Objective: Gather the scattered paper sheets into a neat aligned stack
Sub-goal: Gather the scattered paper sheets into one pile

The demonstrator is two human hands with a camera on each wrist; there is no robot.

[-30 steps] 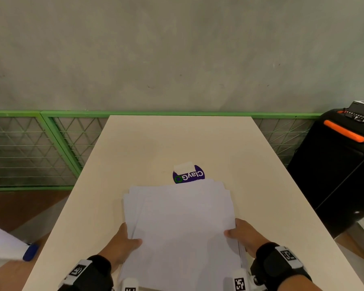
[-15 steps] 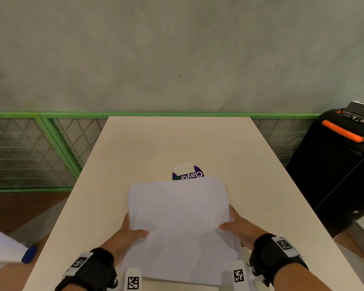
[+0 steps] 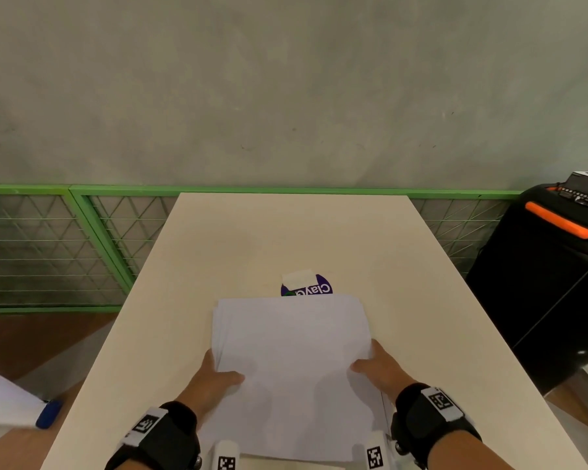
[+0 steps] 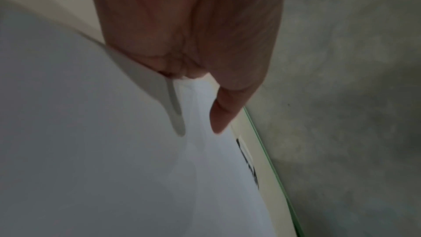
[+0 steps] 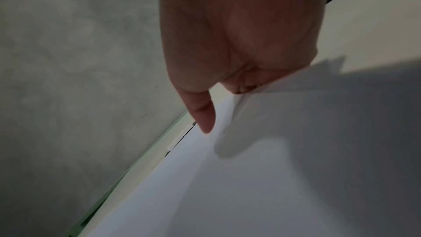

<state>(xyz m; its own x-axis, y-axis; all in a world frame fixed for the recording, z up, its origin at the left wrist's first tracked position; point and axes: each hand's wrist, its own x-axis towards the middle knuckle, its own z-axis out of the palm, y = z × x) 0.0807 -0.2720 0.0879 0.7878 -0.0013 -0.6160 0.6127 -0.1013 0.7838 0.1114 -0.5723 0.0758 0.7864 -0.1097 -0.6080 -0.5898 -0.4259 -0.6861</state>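
One pile of white paper sheets (image 3: pixel 294 371) lies on the near middle of the cream table (image 3: pixel 286 239); the number of sheets cannot be counted; several edges show slightly fanned along the pile's left side, so the sheets are not fully squared. Two hands are on the pile, one at each side; the left hand (image 3: pixel 214 381) grips the left edge, thumb lying on top of the sheets and fingers tucked beneath; the right hand (image 3: pixel 379 368) grips the right edge in the same manner, thumb on top, fingers under. The left wrist view shows the thumb (image 4: pixel 224 109) resting on the top sheet; the right wrist view shows its thumb (image 5: pixel 202 113) likewise. One purple sticker (image 3: pixel 308 286) on the table is partly covered by the far edge of the pile. One green mesh fence (image 3: pixel 65 245) runs behind the table; one black case (image 3: pixel 550 283) with an orange handle stands to the right; one blue object (image 3: pixel 49 413) lies on the floor at left.
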